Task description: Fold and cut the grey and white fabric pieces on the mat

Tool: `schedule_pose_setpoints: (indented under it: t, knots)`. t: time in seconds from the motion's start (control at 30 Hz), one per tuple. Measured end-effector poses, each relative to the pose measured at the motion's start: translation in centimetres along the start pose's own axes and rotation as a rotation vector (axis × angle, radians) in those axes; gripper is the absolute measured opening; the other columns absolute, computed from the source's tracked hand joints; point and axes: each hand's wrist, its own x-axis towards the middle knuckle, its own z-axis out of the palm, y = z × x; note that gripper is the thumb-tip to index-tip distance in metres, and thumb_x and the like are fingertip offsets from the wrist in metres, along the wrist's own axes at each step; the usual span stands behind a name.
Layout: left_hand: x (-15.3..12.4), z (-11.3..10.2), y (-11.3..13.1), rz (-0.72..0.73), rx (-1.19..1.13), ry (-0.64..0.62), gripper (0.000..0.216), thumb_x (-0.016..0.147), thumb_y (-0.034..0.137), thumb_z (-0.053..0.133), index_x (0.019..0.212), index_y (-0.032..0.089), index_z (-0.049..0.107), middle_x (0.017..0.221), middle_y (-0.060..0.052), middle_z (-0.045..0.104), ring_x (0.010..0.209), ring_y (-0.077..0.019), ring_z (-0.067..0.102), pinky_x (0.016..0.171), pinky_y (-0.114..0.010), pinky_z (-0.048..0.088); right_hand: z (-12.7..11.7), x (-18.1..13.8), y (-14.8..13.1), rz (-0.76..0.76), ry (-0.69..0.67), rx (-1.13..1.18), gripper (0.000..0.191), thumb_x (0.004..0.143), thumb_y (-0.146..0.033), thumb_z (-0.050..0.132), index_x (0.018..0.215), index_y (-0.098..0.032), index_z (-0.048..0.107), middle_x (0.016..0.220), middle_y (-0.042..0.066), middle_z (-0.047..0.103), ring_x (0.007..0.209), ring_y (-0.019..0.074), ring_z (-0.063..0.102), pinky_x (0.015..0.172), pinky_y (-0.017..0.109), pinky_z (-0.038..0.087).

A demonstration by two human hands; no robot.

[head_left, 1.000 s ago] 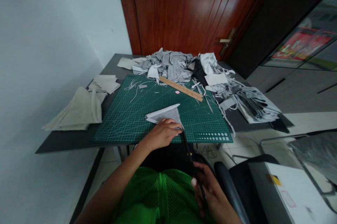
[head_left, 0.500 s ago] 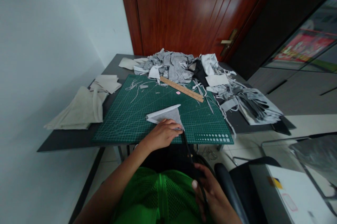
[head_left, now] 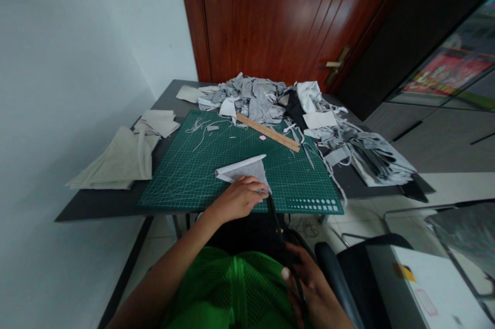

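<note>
A small folded piece of grey fabric with a pale rolled edge lies on the green cutting mat, close to its front edge. My left hand grips its near side, fingers closed together over the cloth. Low in the view, my right hand is wrapped around the handles of long dark scissors. Their blades point away from me, and the tip reaches the fabric's near right corner beside my left fingertips. Whether the blades are parted is hard to see.
A wooden ruler and a thin pointed metal tool lie on the mat with thread scraps. Heaped grey offcuts fill the back. Stacked grey cloth is at right, cream cloth at left. A white box stands lower right.
The view has shifted very slightly. Both hands, the scissors and the fabric hold nearly the same positions.
</note>
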Motion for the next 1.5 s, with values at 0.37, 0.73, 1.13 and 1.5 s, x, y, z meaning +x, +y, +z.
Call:
schedule_pose_setpoints:
  t: [0.37, 0.73, 1.13, 1.5]
  knots:
    - [0.0, -0.1, 0.1, -0.040, -0.070, 0.012, 0.022, 0.098, 0.016, 0.060, 0.113, 0.025, 0.074, 0.125, 0.000, 0.073, 0.120, -0.0215, 0.058, 0.103, -0.040, 0.044, -0.9, 0.9, 0.6, 0.010, -0.076, 0.046, 0.082, 0.077, -0.077, 0.069, 0.132, -0.024, 0.041, 0.061, -0.011, 0.052, 0.036, 0.0069, 0.041, 0.034, 0.019, 0.040]
    - [0.1, 0.0, 0.0, -0.032, -0.098, 0.009, 0.022, 0.098, 0.020, 0.063, 0.118, 0.022, 0.070, 0.122, -0.001, 0.074, 0.119, -0.0225, 0.059, 0.102, -0.039, 0.044, -0.4, 2.1, -0.7, -0.030, -0.041, -0.010, 0.077, 0.084, -0.073, 0.066, 0.133, -0.020, 0.039, 0.056, -0.011, 0.050, 0.037, 0.0064, 0.036, 0.034, 0.017, 0.033]
    - [0.0, 0.1, -0.1, -0.007, -0.091, 0.026, 0.028, 0.100, 0.019, 0.057, 0.124, 0.023, 0.070, 0.127, -0.002, 0.073, 0.123, -0.0231, 0.059, 0.104, -0.040, 0.044, -0.3, 2.4, -1.8, -0.014, -0.006, -0.081, 0.088, 0.075, -0.079, 0.069, 0.132, -0.017, 0.041, 0.056, -0.011, 0.051, 0.036, 0.0060, 0.037, 0.036, 0.018, 0.033]
    - [-0.1, 0.0, -0.1, -0.004, -0.128, 0.054, 0.026, 0.098, 0.016, 0.058, 0.120, 0.024, 0.072, 0.121, -0.002, 0.076, 0.121, -0.0218, 0.061, 0.104, -0.041, 0.045, -0.5, 2.9, -2.1, -0.046, -0.026, -0.009, 0.078, 0.078, -0.071, 0.073, 0.129, -0.019, 0.045, 0.054, -0.012, 0.047, 0.037, 0.0069, 0.036, 0.034, 0.018, 0.038]
